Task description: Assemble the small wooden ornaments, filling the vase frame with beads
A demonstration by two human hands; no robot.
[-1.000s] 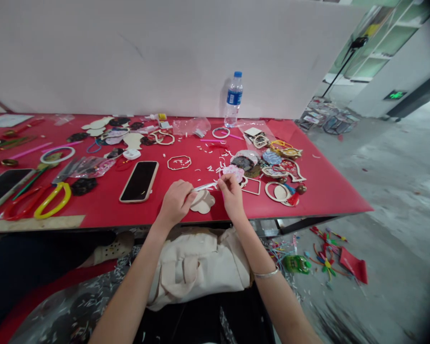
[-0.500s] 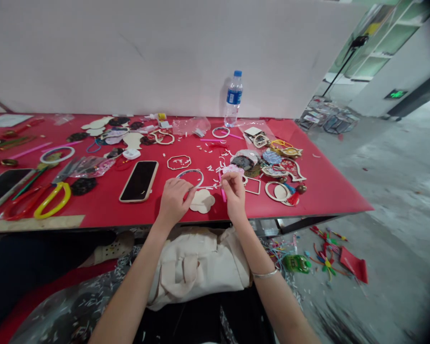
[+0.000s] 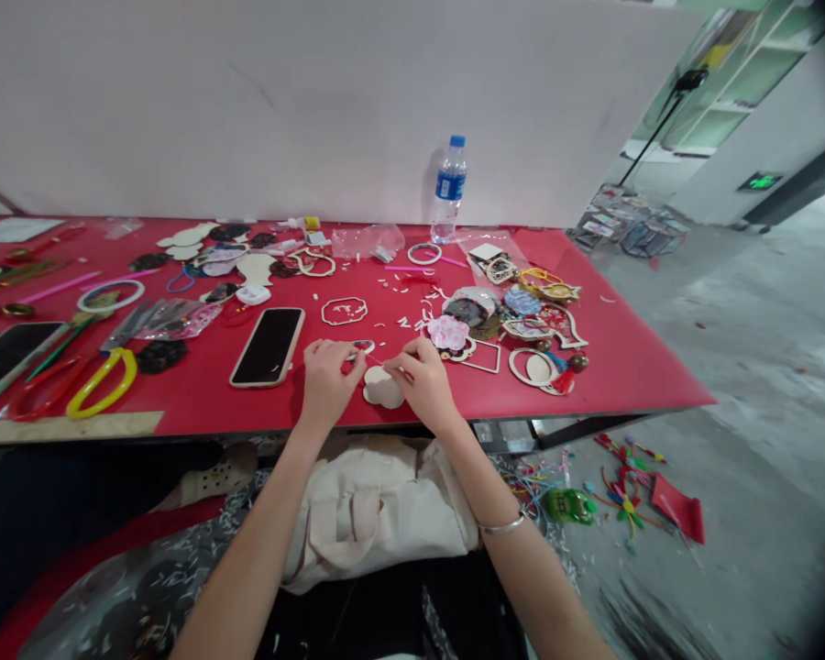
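Note:
My left hand rests on the red table with its fingers curled, pinching one end of a thin pale strip bent into a small loop. My right hand pinches the strip's other end and also holds a thin pink stick that barely shows. Between the two hands lies a flower-shaped wooden cutout, partly covered by my right hand. A pink flower piece lies just beyond my right hand.
A phone lies left of my hands. A water bottle stands at the back. Wooden cutouts, rings and tassels crowd the right side; yellow and red hoops lie at left. A cream bag sits on my lap.
The strip went from stretched straight to a wide loop, then to a small tight loop. My right hand moved left and down, closer to my left hand and over the flower cutout.

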